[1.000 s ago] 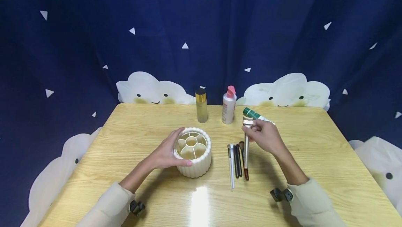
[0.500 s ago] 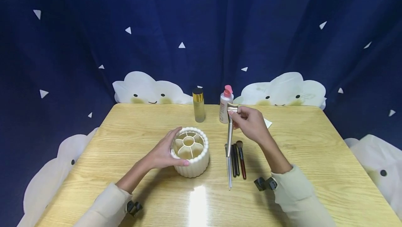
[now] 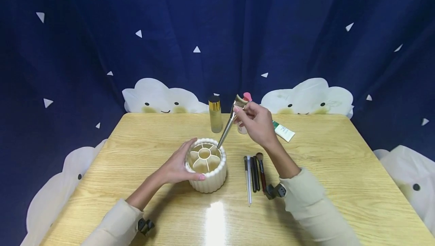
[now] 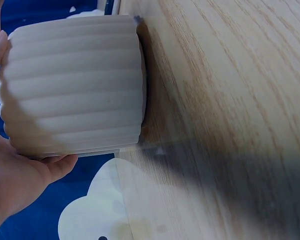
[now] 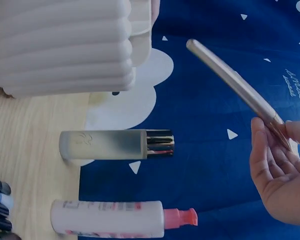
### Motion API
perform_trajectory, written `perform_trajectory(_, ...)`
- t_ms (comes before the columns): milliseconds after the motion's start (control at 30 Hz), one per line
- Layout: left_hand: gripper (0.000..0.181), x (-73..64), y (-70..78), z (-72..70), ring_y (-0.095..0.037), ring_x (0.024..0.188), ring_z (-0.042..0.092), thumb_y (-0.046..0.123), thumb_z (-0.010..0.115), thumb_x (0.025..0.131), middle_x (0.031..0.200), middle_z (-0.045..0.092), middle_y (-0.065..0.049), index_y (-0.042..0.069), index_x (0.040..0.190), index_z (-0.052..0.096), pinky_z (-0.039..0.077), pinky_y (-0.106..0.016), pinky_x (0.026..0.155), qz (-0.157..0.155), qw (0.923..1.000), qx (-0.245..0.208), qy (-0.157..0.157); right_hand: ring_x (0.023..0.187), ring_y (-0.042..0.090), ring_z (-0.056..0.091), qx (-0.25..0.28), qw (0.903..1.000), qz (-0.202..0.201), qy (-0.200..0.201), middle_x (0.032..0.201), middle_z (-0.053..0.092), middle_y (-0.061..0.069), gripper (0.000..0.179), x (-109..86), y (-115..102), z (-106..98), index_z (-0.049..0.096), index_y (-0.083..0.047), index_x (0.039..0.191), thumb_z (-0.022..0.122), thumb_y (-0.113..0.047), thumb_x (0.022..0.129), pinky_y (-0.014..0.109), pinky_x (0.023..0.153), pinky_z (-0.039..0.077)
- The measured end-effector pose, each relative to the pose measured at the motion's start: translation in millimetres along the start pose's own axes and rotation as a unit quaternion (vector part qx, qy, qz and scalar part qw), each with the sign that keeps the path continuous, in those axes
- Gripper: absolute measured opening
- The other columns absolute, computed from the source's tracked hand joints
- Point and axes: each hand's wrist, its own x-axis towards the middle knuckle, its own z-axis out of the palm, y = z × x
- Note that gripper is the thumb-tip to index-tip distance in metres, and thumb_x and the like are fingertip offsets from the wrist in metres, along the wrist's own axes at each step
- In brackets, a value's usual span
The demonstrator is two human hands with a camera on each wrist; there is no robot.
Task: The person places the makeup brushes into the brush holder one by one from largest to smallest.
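Observation:
A cream ribbed brush holder (image 3: pixel 212 182) with a beaded rim and petal-shaped compartments stands on the table. My left hand (image 3: pixel 177 166) grips its left side, thumb along the front and fingers toward the back; the left wrist view shows the ribbed wall (image 4: pixel 75 85) up close. In my right hand (image 3: pixel 258 123), fingers and thumb pinch a silver-handled makeup brush (image 3: pixel 225 132) near its wide head. The brush tilts, and its handle end overlaps the holder's right back rim in the head view. From the right wrist, the handle (image 5: pixel 235 79) appears clear of the holder wall (image 5: pixel 60 50).
Several makeup brushes (image 3: pixel 254 174) lie side by side right of the holder. Behind stand a gold-collared bottle (image 3: pixel 215 116) and a pink-topped pump bottle (image 5: pixel 110 219), partly hidden by my right hand in the head view. A green and white tube (image 3: pixel 284 132) lies at right.
My right hand has carried the brush leftward from above the row of brushes to the holder, tilting its handle down to the left. The left hand keeps its grip on the holder.

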Motion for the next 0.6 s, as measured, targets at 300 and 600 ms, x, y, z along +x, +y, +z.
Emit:
perform_trajectory(300,0.121,0.7,-0.6,0.1,-0.039,0.137,0.034,0.052,0.085,0.057,0.153,0.028,-0.015,0.016,0.152,0.018,0.030,-0.062,0.109,-0.001,1.0000,-0.001,-0.001,0.066,0.003,0.068,0.008,0.9999,0.006,0.009,0.086,0.072,0.021,0.024,-3.0,12,22,0.060,0.002,0.080,0.064,-0.019,0.091,0.025,0.060,0.058)
perform_trajectory(600,0.122,-0.4,0.4,-0.4,-0.038,0.136,0.035,0.051,0.086,0.057,0.152,0.029,-0.016,0.014,0.151,0.019,0.031,-0.061,0.109,0.003,1.0000,-0.006,0.002,0.077,0.030,0.071,-0.004,0.9993,0.023,-0.031,0.092,0.072,0.021,0.027,-12.1,28,41,0.063,0.005,0.081,0.060,-0.019,0.094,0.036,0.068,0.060)
